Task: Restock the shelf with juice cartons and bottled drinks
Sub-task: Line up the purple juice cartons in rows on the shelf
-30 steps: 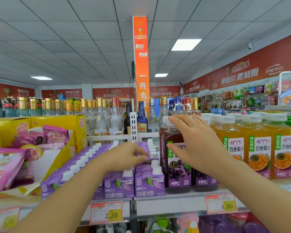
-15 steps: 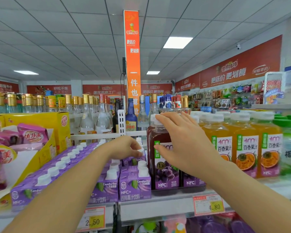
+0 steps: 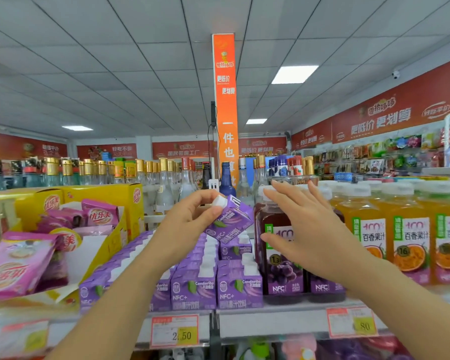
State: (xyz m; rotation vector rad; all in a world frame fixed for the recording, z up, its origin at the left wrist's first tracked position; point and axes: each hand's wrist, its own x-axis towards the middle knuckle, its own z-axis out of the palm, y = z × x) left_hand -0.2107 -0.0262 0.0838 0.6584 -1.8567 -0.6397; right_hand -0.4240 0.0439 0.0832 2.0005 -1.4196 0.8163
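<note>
My left hand (image 3: 190,216) pinches the white cap of a small purple juice carton (image 3: 230,220) and holds it tilted above the rows of purple cartons (image 3: 195,289) on the shelf (image 3: 276,320). My right hand (image 3: 307,229) has straight, spread fingers just in front of a dark grape juice bottle (image 3: 281,266); whether it touches the bottle I cannot tell. Orange passion fruit juice bottles (image 3: 405,237) fill the shelf to the right.
A yellow display box (image 3: 109,201) with pink snack packets (image 3: 18,261) stands at the left. Glass liquor bottles (image 3: 151,175) line the shelf behind. Price tags (image 3: 176,331) hang on the shelf's front edge. An orange pillar (image 3: 226,110) rises behind the shelf.
My left hand has lifted one purple carton by its cap out of the rows. My right hand has come off the grape bottle's top and opened its fingers.
</note>
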